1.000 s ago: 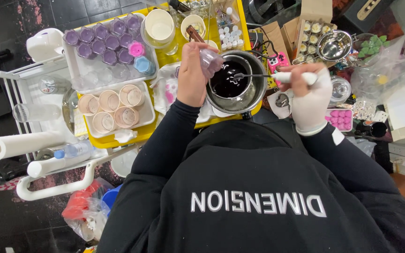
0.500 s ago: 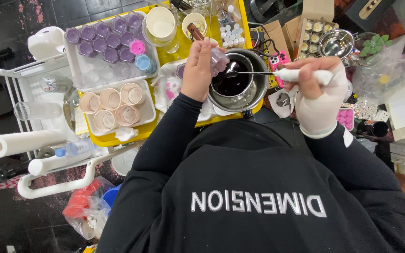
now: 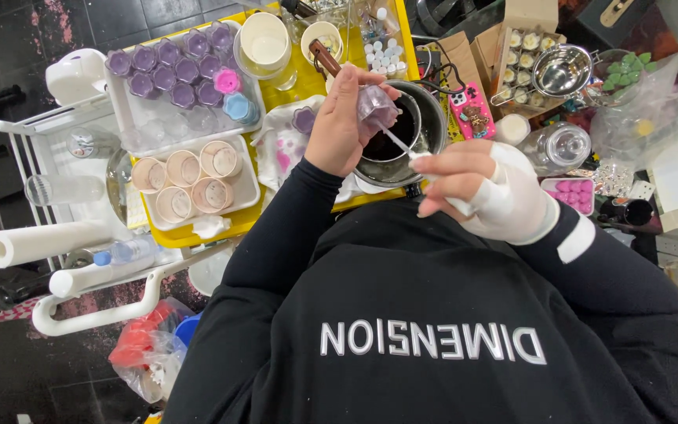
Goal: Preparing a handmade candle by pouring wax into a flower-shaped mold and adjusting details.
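Left hand (image 3: 339, 129) clasps a small clear cup (image 3: 374, 102), tilted, right over the near-left rim of the metal pot (image 3: 431, 126) at the far middle; right hand (image 3: 480, 192), wrapped in white, pinches a white-handled spoon (image 3: 402, 145), its bowl up at the cup's mouth; dark liquid (image 3: 392, 135) sits in the pot below. The risk, I'd say: a tilted cup and a loaded spoon could drip onto the yellow tray (image 3: 292, 94) or the stained cloth (image 3: 284, 145); the pot may be hot, fingers close to it.
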